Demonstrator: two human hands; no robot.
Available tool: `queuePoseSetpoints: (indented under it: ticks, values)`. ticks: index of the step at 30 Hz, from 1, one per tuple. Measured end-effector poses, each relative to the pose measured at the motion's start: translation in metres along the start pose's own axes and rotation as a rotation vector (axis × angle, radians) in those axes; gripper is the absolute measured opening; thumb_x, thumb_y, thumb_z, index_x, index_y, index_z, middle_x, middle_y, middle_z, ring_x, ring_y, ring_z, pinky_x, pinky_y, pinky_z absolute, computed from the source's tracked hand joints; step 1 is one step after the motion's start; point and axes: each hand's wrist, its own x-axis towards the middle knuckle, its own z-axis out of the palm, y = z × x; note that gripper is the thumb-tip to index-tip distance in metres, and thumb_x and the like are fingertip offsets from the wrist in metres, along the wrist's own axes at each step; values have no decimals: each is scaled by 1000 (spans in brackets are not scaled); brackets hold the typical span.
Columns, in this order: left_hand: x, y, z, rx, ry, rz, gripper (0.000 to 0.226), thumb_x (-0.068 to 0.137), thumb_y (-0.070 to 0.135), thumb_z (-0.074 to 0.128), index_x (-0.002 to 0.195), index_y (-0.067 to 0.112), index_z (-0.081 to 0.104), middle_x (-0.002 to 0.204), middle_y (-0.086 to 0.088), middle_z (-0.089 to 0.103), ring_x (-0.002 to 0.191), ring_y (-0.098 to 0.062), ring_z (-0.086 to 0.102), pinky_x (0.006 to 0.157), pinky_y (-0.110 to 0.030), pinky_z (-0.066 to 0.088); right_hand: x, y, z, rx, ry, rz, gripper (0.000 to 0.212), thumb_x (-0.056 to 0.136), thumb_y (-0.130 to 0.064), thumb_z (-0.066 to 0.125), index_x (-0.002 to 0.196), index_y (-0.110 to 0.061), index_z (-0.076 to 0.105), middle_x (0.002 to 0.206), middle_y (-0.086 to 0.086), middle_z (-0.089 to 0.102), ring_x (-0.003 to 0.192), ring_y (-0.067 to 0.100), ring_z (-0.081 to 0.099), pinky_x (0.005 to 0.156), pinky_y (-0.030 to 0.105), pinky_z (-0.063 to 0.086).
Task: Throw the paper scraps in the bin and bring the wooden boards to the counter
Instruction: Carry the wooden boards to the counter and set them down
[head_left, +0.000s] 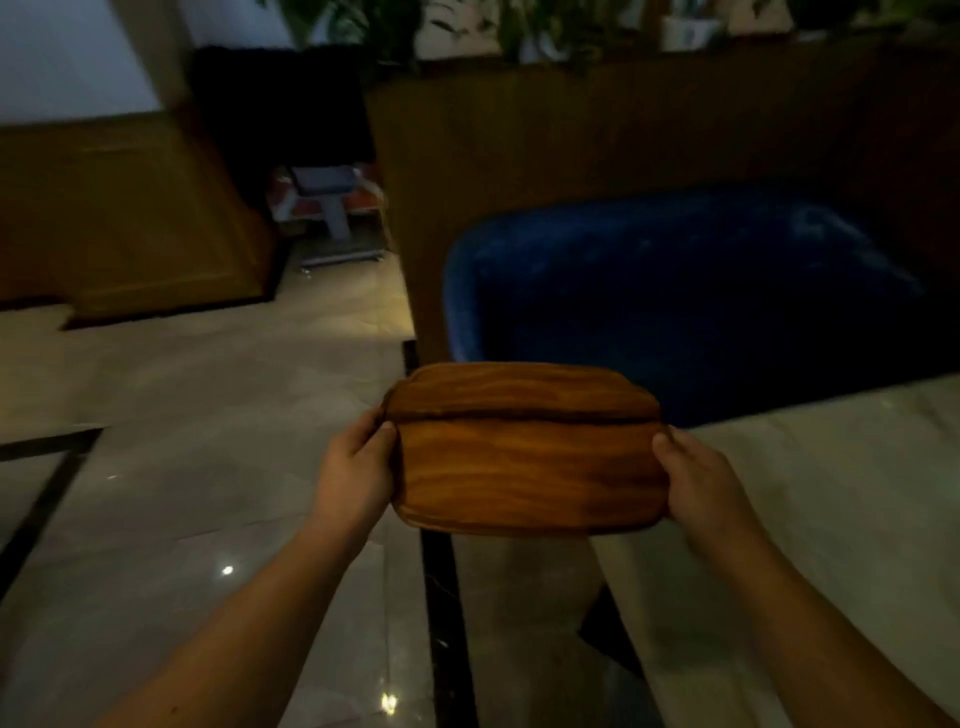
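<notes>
You've got your left hand (358, 457) and right hand (696, 478) clamped on the stacked boards' (524, 467) ends, keeping them level for carrying.

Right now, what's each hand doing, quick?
Left hand: closed on the left edge of the stacked wooden boards.
Right hand: closed on their right edge.

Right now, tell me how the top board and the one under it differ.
The top board shows its whole face; the lower board shows only a far strip beyond it. The top board sits nearer the person, the lower one shifted away toward the blue chair. The top board looks brighter, the lower one darker. Both are brown wood with rounded corners, held together by the left hand and right hand.
</notes>
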Motion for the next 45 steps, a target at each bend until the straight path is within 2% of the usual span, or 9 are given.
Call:
queuePoseSetpoints:
  ticks: [5, 9, 14, 18, 25, 28, 32, 37, 45]
  values:
    - [6, 11, -142, -7, 193, 10, 28, 96, 16, 42, 98, 31, 65, 89, 2, 71, 78, -13, 68, 67, -34, 51, 1, -47, 146, 58, -223, -42, 31, 101, -25, 42, 88, -28, 70, 100, 4, 71, 85, 15, 69, 81, 37, 54]
    - [3, 15, -262, 71, 296, 15, 40, 96, 19, 41, 81, 42, 70, 82, 3, 73, 78, -17, 69, 69, -39, 54, -14, -85, 264, 53, -398, -83, 18, 96, -34, 51, 98, -32, 69, 101, -1, 72, 89, 14, 69, 80, 36, 53]
    - [-4, 15, -385, 151, 432, 1, 33, 93, 26, 44, 83, 48, 67, 85, 0, 73, 80, -21, 69, 75, -48, 54, -25, -123, 392, -1, -583, -153, 22, 95, -36, 52, 109, -28, 66, 105, 0, 71, 95, 16, 67, 80, 34, 52]
    - [-2, 10, -466, 157, 555, -41, 31, 91, 25, 46, 86, 47, 67, 83, -2, 74, 75, -23, 69, 71, -50, 54, -24, -144, 490, -51, -706, -190, 20, 93, -34, 56, 108, -26, 66, 106, -1, 72, 99, 18, 67, 91, 42, 51]
    - [21, -7, -566, 59, 787, -116, 40, 90, 16, 47, 78, 45, 71, 69, 0, 73, 60, -18, 66, 50, -29, 53, -1, -163, 653, -112, -950, -272, 16, 91, -39, 58, 103, -30, 64, 101, -5, 71, 91, 12, 67, 73, 30, 51]
    - [28, -8, -604, 98, 943, -123, 41, 89, 17, 49, 72, 48, 70, 67, 7, 73, 54, -8, 65, 42, -21, 50, 3, -174, 724, -113, -1073, -298, 19, 91, -38, 57, 107, -28, 64, 104, -1, 71, 95, 17, 67, 81, 38, 54]
    - [30, -9, -664, 97, 1156, -210, 28, 88, 23, 52, 77, 40, 71, 68, 12, 73, 59, -12, 68, 56, -34, 54, -5, -200, 826, -117, -1252, -340, 22, 92, -37, 57, 109, -26, 64, 103, -2, 71, 92, 15, 67, 68, 28, 50]
    - [15, -19, -728, 82, 1349, -262, 37, 89, 27, 49, 73, 56, 65, 58, 9, 70, 50, -14, 64, 51, -34, 52, -39, -220, 943, -139, -1427, -410, 27, 89, -43, 58, 108, -26, 64, 97, -2, 71, 87, 18, 67, 62, 31, 50]
    - [-56, -49, -846, 63, 1571, -303, 26, 93, 23, 47, 85, 33, 69, 73, -3, 74, 61, -23, 69, 46, -31, 54, -160, -234, 1093, -168, -1674, -497, 24, 91, -40, 56, 109, -25, 63, 101, -4, 69, 93, 15, 65, 72, 32, 50]
